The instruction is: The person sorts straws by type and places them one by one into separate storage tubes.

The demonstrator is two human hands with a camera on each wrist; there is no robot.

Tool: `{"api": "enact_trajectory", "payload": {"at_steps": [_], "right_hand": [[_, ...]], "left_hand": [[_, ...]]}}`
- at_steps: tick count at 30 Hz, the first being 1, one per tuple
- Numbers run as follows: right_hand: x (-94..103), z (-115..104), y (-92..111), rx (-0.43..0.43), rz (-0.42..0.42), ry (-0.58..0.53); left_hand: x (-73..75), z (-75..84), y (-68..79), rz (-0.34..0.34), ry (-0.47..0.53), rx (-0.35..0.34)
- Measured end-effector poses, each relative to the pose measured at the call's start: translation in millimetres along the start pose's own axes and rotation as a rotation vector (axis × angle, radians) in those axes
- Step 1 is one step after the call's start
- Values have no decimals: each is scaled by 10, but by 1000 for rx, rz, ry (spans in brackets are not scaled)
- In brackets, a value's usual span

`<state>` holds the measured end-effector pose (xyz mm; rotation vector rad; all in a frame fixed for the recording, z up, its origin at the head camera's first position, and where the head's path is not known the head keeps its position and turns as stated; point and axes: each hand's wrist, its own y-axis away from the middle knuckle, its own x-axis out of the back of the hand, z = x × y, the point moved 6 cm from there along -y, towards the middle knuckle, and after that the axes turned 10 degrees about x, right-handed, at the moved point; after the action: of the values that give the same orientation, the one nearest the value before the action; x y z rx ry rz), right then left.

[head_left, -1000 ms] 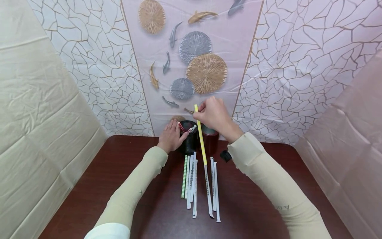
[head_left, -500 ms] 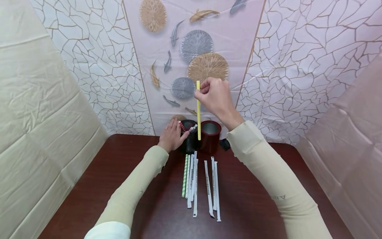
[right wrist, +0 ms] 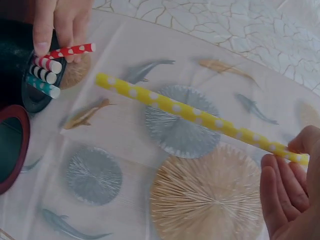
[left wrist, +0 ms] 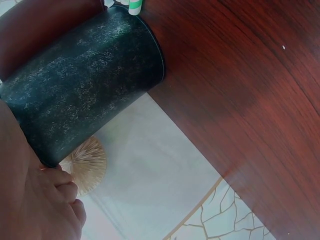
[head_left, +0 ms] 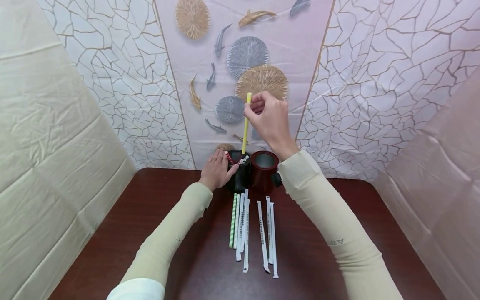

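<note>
In the head view, I see the right hand [head_left: 271, 123] pinching the yellow straw [head_left: 245, 130] above the black cup [head_left: 238, 181]; I judge this the inserting step, calling for alignment, then lowering. Left wrist: the left hand [left wrist: 40, 202] grips the cup, its base near the table [left wrist: 235, 75] edge. Right wrist: other straws [right wrist: 44, 74] narrow the mouth, leaving tight open room.

Brown table [head_left: 180, 266] with black cup [head_left: 240, 180], red cup [head_left: 261, 177] and loose straws [head_left: 263, 237]

yellow straw [right wrist: 188, 112] | white-dotted | tilted above black cup [left wrist: 90, 82] | cup upright, patterned straws [right wrist: 45, 74] inside
</note>
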<state>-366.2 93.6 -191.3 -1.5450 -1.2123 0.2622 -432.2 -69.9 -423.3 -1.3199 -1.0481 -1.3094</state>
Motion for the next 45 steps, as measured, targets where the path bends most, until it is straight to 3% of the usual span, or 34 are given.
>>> {"api": "enact_trajectory", "payload": {"at_steps": [7, 17, 24, 32, 45], "right_hand": [[-114, 132, 116, 33, 57, -27], [-364, 442, 382, -20, 89, -32], [-578, 640, 596, -82, 52, -39], [-727, 765, 739, -96, 12, -47], [-676, 709, 692, -114, -85, -24]], "left_hand": [[11, 5, 16, -1, 1, 2], [20, 22, 29, -11, 2, 8], [6, 48, 24, -5, -17, 0], [27, 78, 37, 4, -1, -3], [31, 6, 27, -7, -10, 11]]}}
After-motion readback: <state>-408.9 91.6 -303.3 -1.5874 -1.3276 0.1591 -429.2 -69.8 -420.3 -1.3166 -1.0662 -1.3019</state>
